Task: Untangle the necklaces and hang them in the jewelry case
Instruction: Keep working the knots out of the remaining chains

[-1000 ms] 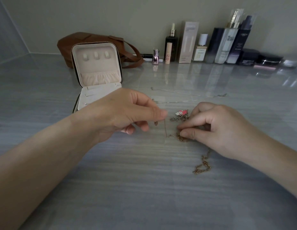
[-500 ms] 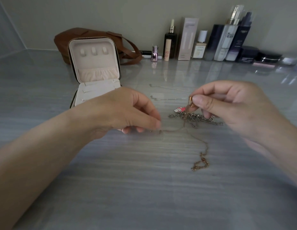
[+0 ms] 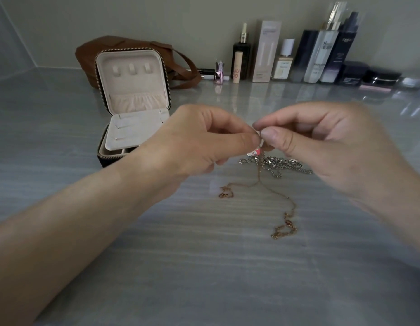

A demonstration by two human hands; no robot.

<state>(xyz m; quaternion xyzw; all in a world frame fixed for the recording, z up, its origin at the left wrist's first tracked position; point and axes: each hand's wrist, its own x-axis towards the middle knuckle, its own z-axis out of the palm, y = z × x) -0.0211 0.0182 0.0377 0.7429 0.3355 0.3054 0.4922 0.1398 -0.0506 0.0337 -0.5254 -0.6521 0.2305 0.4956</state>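
gold chain (image 3: 278,196) fine metal; silver chain (image 3: 284,163) shiny; tabletop (image 3: 204,267) glossy stone; case lining (image 3: 133,90) matt cloth.

Peach tube (image 3: 237,71): orange letters, roughly "HU". Other bottles (image 3: 321,55): labels too small to read.

Gold necklace (image 3: 278,196), silver chain (image 3: 281,164), cream-lined black jewelry case (image 3: 133,90), brown bag (image 3: 96,50), grey streaked table (image 3: 204,267)
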